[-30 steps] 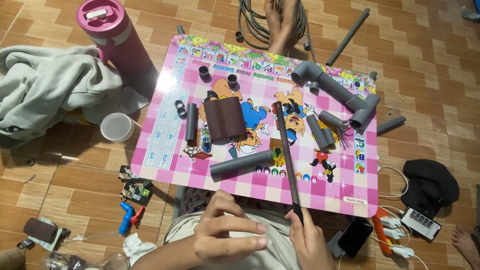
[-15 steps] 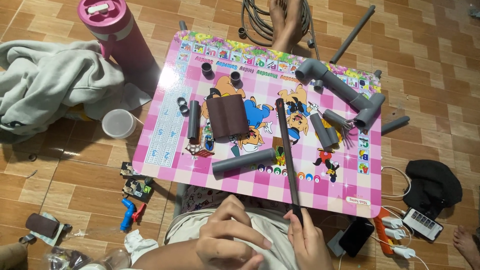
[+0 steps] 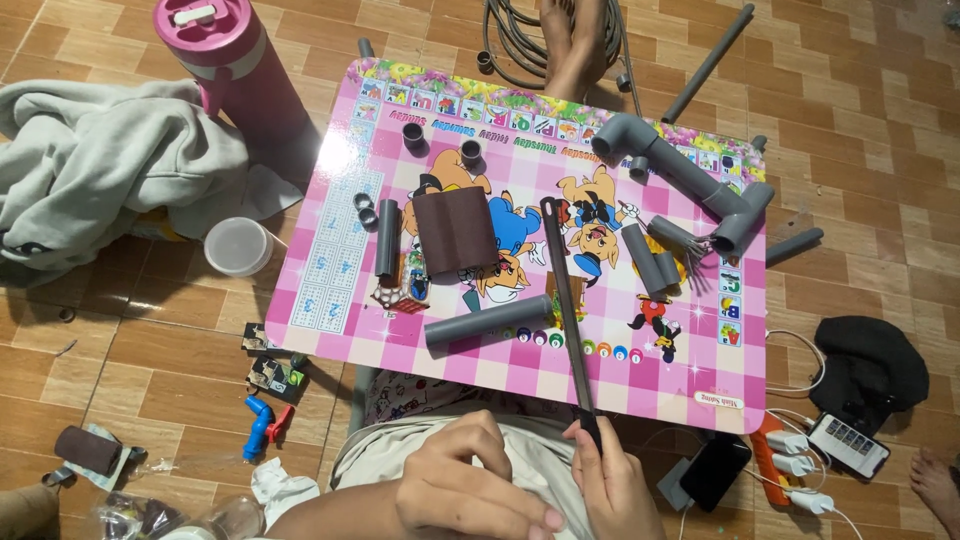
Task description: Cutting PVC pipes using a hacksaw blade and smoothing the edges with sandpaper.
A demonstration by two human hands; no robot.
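Here, right hand (image 3: 612, 485) fingers closed on hacksaw blade (image 3: 566, 300) pointing away over pink table (image 3: 330, 290), left hand (image 3: 470, 490) curled, empty.

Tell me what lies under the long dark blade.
Under the blade lie the pink table and one end of a grey pipe. The right hand covers its handle; the table print beneath is hidden.
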